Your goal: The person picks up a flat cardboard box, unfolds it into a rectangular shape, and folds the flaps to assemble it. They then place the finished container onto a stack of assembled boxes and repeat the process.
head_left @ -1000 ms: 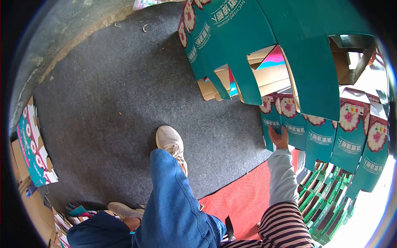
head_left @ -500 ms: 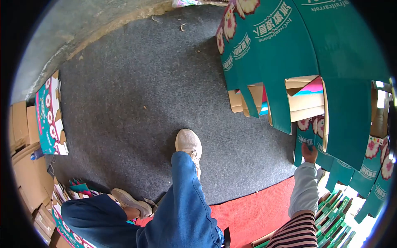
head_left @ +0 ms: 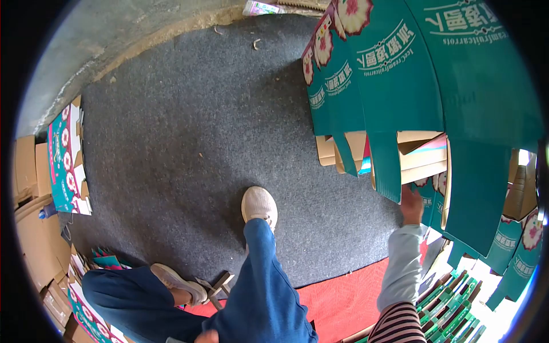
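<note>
My right hand (head_left: 412, 206) reaches out at the right, beside the lower flaps of a large green printed cardboard carton (head_left: 403, 97). Its fingers are stretched toward the end of a hanging flap (head_left: 384, 166), fingertips partly hidden there. Green flower-printed cardboard pieces (head_left: 432, 200) lie just right of this hand. Layers of brown cardboard (head_left: 423, 163) show between the flaps. Only a bit of my left hand (head_left: 207, 337) enters at the bottom edge, over my blue trouser leg; its fingers are smeared and cut off.
Dark grey carpet (head_left: 189, 137) covers the floor, with a red mat (head_left: 343, 291) in front. Green slatted pieces (head_left: 452, 303) stand at lower right. Brown cartons (head_left: 43, 234) and a printed carton (head_left: 66, 160) line the left. A small wooden frame (head_left: 220, 288) sits by my leg.
My right hand has moved left along the carton's lower edge, closer to the hanging flap. Part of my left hand has come into view at the bottom. The carton sits slightly lower in view.
</note>
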`<state>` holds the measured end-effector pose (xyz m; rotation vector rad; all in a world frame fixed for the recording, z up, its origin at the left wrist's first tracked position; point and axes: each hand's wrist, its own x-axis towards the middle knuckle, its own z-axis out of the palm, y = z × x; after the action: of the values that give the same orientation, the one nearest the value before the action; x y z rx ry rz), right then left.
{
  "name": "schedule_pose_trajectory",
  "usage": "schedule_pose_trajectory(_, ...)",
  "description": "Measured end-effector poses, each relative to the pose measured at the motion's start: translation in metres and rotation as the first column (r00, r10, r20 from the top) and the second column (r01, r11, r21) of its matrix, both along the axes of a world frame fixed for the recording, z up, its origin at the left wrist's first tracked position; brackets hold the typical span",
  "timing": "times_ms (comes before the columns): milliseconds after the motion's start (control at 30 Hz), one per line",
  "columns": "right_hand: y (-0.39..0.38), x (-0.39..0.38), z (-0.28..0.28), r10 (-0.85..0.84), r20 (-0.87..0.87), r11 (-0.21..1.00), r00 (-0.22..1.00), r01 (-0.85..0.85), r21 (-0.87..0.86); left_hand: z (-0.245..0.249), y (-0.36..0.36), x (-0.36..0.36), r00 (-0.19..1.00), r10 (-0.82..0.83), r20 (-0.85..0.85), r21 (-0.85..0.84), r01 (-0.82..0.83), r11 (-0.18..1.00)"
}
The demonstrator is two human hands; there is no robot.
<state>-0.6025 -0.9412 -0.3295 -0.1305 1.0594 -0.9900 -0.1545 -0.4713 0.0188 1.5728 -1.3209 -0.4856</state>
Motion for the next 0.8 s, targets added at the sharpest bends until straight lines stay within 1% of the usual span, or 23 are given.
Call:
schedule_pose_trajectory(33,0.026,0.075,0.026,0.139,-0.05,0.988,0.989,-0.141,-0.056,-0.002,-0.004,0.018,0.999,0.048,-0.02,0.201,-0.043,0.979)
schedule_pose_trajectory(67,0.038,0.119,0.032,0.225,0.047,0.968,0.973,-0.218,-0.121,-0.008,-0.013,0.038,0.994,0.105,-0.031,0.392,-0.085,0.916)
schedule_pose_trajectory(100,0.05,0.154,0.037,0.334,0.123,0.925,0.935,-0.3,-0.232,-0.023,-0.048,0.061,0.98,0.141,-0.143,0.219,-0.107,0.97)
schedule_pose_trajectory(133,0.063,0.195,0.048,0.443,0.183,0.864,0.877,-0.364,-0.347,-0.038,-0.082,0.084,0.96,0.134,-0.245,0.039,-0.129,0.991)
schedule_pose_trajectory(167,0.077,0.23,0.066,0.537,0.371,0.811,0.758,-0.344,-0.473,-0.057,-0.117,0.108,0.956,0.158,-0.247,0.062,-0.147,0.987)
schedule_pose_trajectory(200,0.088,0.264,0.082,0.592,0.454,0.776,0.665,-0.32,-0.544,-0.079,-0.148,0.134,0.982,0.148,-0.114,0.136,-0.132,0.982)
schedule_pose_trajectory(233,0.096,0.282,0.089,0.59,0.484,0.779,0.647,-0.299,-0.551,-0.102,-0.182,0.156,0.989,0.139,-0.048,0.155,-0.13,0.979)
schedule_pose_trajectory(267,0.101,0.295,0.095,0.553,0.483,0.802,0.679,-0.276,-0.529,-0.134,-0.219,0.176,0.973,0.126,-0.193,0.137,-0.1,0.986)
schedule_pose_trajectory(300,0.105,0.303,0.096,0.514,0.483,0.825,0.709,-0.254,-0.505,-0.15,-0.258,0.185,0.938,0.124,-0.322,0.186,-0.066,0.98)
schedule_pose_trajectory(333,0.107,0.307,0.096,0.477,0.479,0.846,0.736,-0.238,-0.477,-0.164,-0.294,0.193,0.949,0.069,-0.309,0.198,-0.006,0.98)
schedule_pose_trajectory(367,0.108,0.309,0.095,0.446,0.472,0.863,0.76,-0.224,-0.454,-0.171,-0.329,0.195,0.9,-0.005,-0.436,0.169,0.087,0.982)
schedule_pose_trajectory(400,0.108,0.311,0.093,0.418,0.468,0.876,0.779,-0.211,-0.433,-0.168,-0.356,0.188,0.772,-0.088,-0.629,0.055,0.158,0.986)
schedule_pose_trajectory(467,0.107,0.314,0.09,0.374,0.458,0.896,0.807,-0.188,-0.402,-0.172,-0.409,0.185,0.651,0.025,-0.759,0.11,0.09,0.99)
schedule_pose_trajectory(567,0.103,0.317,0.088,0.321,0.45,0.918,0.833,-0.156,-0.365,-0.186,-0.458,0.193,0.618,0.089,-0.781,0.235,0.16,0.959)
schedule_pose_trajectory(667,0.101,0.321,0.083,0.286,0.439,0.931,0.852,-0.139,-0.337,-0.203,-0.474,0.2,0.617,0.041,-0.786,0.273,0.286,0.919)
schedule_pose_trajectory(800,0.098,0.329,0.073,0.246,0.428,0.945,0.87,-0.117,-0.305,-0.214,-0.474,0.193,0.601,0.057,-0.797,0.299,0.311,0.902)
